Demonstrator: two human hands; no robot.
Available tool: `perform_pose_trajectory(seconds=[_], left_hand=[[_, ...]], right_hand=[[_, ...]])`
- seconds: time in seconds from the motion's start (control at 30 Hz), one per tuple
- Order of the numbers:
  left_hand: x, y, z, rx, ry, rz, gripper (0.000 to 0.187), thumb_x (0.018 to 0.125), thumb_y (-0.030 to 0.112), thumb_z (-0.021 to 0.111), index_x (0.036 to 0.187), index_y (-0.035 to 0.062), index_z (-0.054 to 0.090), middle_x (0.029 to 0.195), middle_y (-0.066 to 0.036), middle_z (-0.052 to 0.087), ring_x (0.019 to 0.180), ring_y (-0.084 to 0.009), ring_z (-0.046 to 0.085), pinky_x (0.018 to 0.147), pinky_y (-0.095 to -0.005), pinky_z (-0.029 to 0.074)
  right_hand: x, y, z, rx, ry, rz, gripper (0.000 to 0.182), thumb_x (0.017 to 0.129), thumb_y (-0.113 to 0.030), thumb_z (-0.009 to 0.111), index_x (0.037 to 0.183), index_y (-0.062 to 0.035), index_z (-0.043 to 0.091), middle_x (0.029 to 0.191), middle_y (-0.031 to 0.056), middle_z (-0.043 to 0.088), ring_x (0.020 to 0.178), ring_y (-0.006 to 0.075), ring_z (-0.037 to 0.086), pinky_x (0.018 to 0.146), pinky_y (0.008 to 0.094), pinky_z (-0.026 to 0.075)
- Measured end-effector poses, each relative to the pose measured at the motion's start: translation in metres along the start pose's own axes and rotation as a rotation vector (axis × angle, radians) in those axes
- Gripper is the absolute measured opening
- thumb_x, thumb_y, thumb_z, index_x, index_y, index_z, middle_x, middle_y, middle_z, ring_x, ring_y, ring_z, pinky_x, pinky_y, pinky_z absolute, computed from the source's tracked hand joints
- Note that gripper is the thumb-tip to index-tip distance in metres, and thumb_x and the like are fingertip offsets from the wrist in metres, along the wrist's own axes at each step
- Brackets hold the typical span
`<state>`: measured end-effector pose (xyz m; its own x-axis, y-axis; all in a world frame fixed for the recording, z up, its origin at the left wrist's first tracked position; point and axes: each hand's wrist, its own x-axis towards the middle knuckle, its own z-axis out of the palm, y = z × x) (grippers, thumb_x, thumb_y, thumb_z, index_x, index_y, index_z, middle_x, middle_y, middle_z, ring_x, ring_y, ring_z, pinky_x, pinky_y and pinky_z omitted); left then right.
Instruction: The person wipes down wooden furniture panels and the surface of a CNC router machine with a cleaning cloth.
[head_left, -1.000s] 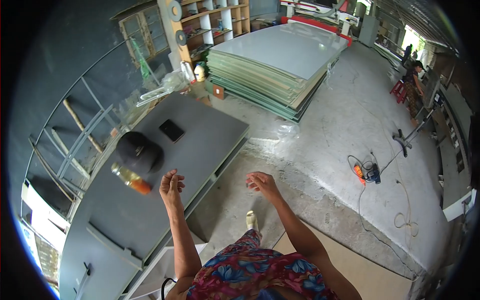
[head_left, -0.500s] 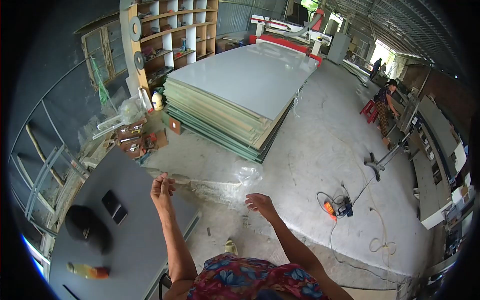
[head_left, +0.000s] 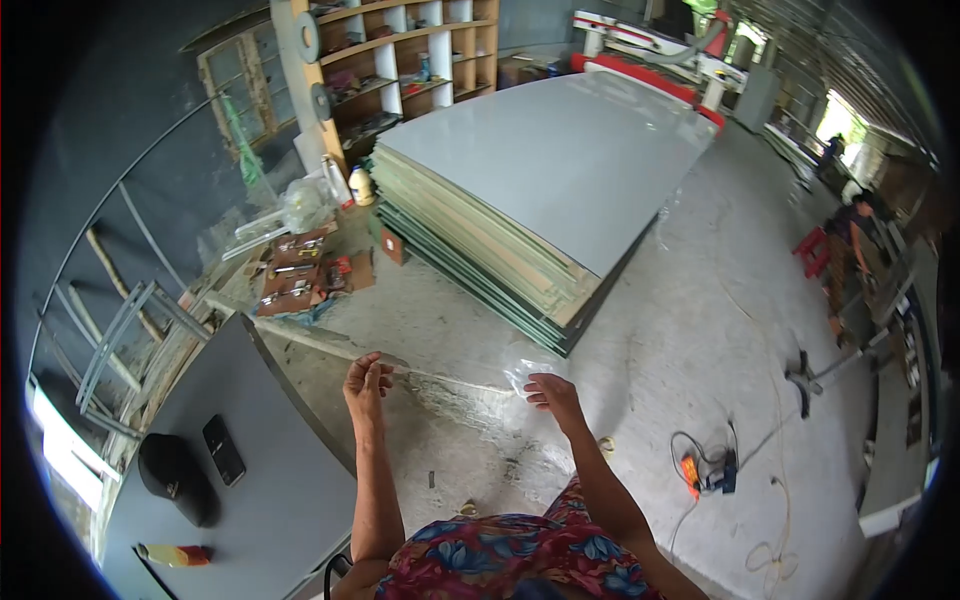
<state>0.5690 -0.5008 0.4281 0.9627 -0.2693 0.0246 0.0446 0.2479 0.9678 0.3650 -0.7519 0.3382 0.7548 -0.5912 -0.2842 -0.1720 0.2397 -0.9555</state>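
My left hand (head_left: 368, 385) is raised in front of my body, its fingers curled with thumb and fingertips pressed together. Whether a small thing is pinched there I cannot make out. My right hand (head_left: 553, 398) hovers at about the same height, fingers loosely bent and apart, holding nothing. Behind its fingertips a crumpled clear plastic bag (head_left: 522, 372) lies on the concrete floor. Ahead stands a tall stack of boards (head_left: 480, 265) with a glossy grey top sheet (head_left: 560, 150). To my left is a grey table (head_left: 265, 480) bearing a black phone (head_left: 224, 450) and a black cap (head_left: 175, 478).
A bottle with orange-red contents (head_left: 177, 555) lies on the table. Tools and brown cardboard (head_left: 300, 275) are on the floor by the shelves (head_left: 400, 60). At right are an orange power tool (head_left: 690, 475) with cables, a metal stand (head_left: 803, 382) and a person (head_left: 850, 245) bending at work.
My view has turned left, so the boards and floor items appear further right. Both hands stay raised in much the same pose. The right hand now overlaps the plastic bag in view.
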Motion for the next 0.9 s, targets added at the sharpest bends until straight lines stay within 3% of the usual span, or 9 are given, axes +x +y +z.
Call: perform_pose_trajectory(seconds=[0.23, 0.37, 0.5, 0.6, 0.9], left_hand=[[0.012, -0.038, 0.104, 0.08, 0.207, 0.075, 0.016, 0.089, 0.014, 0.054, 0.101, 0.0053, 0.06, 0.077, -0.003, 0.062, 0.057, -0.0049, 0.05, 0.05, -0.0186, 0.035], [0.016, -0.061, 0.203, 0.089, 0.321, 0.049, 0.017, 0.089, 0.014, 0.054, 0.102, 0.0049, 0.06, 0.077, -0.003, 0.062, 0.057, -0.0051, 0.05, 0.05, -0.0187, 0.035], [0.022, -0.07, 0.309, 0.023, 0.231, -0.028, 0.019, 0.088, 0.013, 0.055, 0.103, 0.0043, 0.06, 0.078, -0.005, 0.064, 0.057, -0.007, 0.052, 0.052, -0.0199, 0.038], [0.027, -0.073, 0.366, 0.003, 0.207, -0.052, 0.017, 0.089, 0.012, 0.053, 0.103, 0.0033, 0.059, 0.077, -0.005, 0.061, 0.056, -0.0052, 0.048, 0.049, -0.0186, 0.035], [0.068, -0.12, 0.455, 0.157, 0.281, -0.051, 0.018, 0.087, 0.012, 0.052, 0.101, 0.0037, 0.06, 0.077, -0.005, 0.064, 0.056, -0.0071, 0.053, 0.048, -0.0192, 0.037]], right_hand=[[0.108, -0.017, -0.107, 0.051, -0.182, 0.031, 0.035, 0.088, -0.035, 0.054, 0.11, -0.0076, 0.059, 0.094, 0.007, 0.067, 0.077, 0.0131, 0.064, 0.063, 0.0236, 0.047], [0.159, -0.067, -0.199, -0.065, -0.244, 0.038, 0.036, 0.089, -0.036, 0.053, 0.11, -0.0072, 0.059, 0.093, 0.006, 0.066, 0.073, 0.0115, 0.063, 0.061, 0.0226, 0.046], [0.204, -0.112, -0.283, -0.087, -0.26, -0.012, 0.037, 0.089, -0.036, 0.054, 0.112, -0.0078, 0.059, 0.092, 0.0044, 0.066, 0.074, 0.0105, 0.063, 0.06, 0.0212, 0.045], [0.224, -0.137, -0.316, -0.07, -0.252, 0.001, 0.037, 0.089, -0.037, 0.054, 0.111, -0.008, 0.059, 0.094, 0.0045, 0.066, 0.075, 0.0103, 0.063, 0.062, 0.022, 0.046], [0.273, -0.147, -0.368, -0.13, -0.415, -0.011, 0.038, 0.088, -0.039, 0.055, 0.11, -0.0083, 0.06, 0.093, 0.0048, 0.067, 0.075, 0.01, 0.063, 0.061, 0.0215, 0.047]])
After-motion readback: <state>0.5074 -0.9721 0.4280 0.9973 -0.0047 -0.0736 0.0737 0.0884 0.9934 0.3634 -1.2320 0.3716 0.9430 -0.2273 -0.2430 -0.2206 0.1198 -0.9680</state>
